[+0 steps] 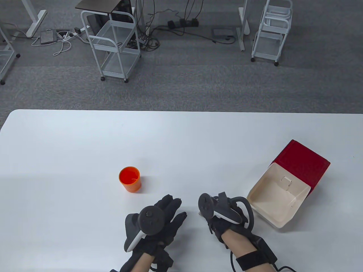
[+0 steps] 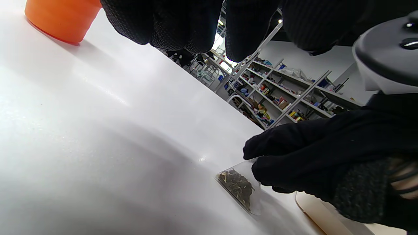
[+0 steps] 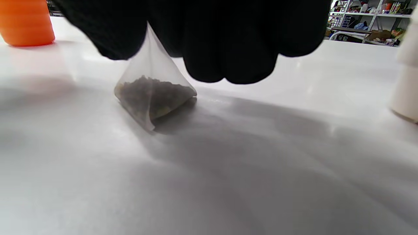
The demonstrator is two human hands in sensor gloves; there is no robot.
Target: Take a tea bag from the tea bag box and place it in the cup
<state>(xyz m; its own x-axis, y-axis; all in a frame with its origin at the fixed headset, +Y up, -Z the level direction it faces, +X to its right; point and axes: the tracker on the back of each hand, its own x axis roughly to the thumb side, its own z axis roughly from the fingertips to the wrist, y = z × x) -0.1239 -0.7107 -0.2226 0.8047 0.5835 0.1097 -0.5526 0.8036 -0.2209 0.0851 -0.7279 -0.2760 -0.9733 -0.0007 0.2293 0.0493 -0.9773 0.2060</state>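
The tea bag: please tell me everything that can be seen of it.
The tea bag is a small pyramid of clear, thin mesh, its lower part filled with dark loose leaves. The right hand pinches its top corner, while its base rests on the white table. It lies between the two hands, outside the open box and not yet in the orange cup. No string or tag shows.

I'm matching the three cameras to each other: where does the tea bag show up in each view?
Table view: not visible, hidden under the right hand.
Left wrist view: tea bag at lower centre-right, pinched by the right hand's fingers.
Right wrist view: upper centre-left, on the table.
Shared landmark: orange cup.
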